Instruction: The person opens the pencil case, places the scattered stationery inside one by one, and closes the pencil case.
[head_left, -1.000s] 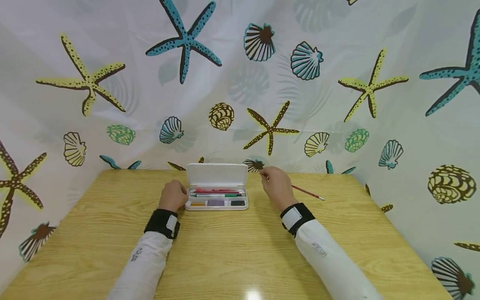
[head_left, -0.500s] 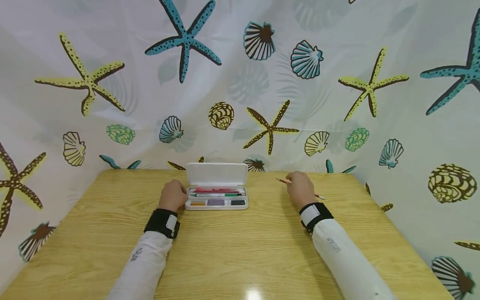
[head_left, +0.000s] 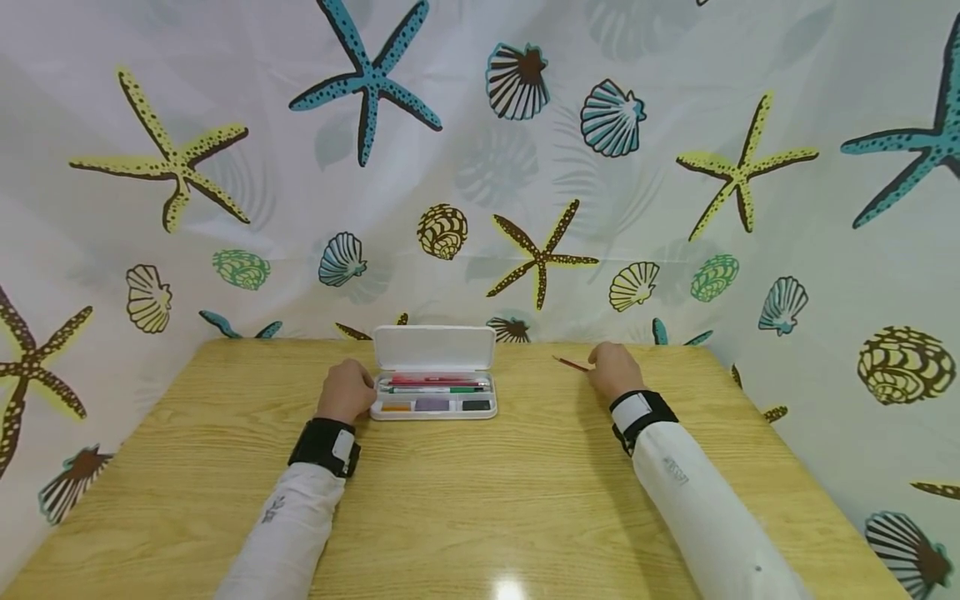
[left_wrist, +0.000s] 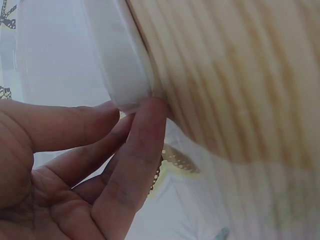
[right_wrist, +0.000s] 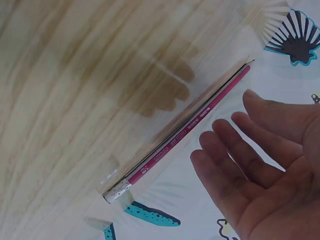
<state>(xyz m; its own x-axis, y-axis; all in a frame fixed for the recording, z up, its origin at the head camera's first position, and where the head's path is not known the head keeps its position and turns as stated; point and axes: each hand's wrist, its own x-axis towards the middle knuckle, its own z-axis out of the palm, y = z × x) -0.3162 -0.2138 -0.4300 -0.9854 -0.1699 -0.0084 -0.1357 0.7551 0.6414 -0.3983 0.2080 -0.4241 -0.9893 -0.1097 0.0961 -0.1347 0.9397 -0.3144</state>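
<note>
A white pencil case (head_left: 433, 417) stands on the table with its lid (head_left: 433, 348) raised. In it lie pens and pencils (head_left: 435, 384) at the back and several small blocks, orange, purple and dark, in front. My left hand (head_left: 347, 392) pinches the case's left end; in the left wrist view, thumb (left_wrist: 75, 125) and fingertips meet at its white corner (left_wrist: 127, 90). A red pencil (right_wrist: 185, 127) with a silver end lies on the table to the right. Over it hovers my right hand (head_left: 615, 371), fingers (right_wrist: 240, 165) loosely bent, apart from the pencil. In the head view the hand hides the pencil's rear part.
The wooden table (head_left: 457, 500) reaches back to a hanging cloth (head_left: 465, 175) printed with starfish and shells. This cloth also closes off both sides. Black straps (head_left: 326, 448) sit on both wrists.
My right hand has moved right, from beside the pencil's tip to over its rear part. Pencil, case and left hand stay in place.
</note>
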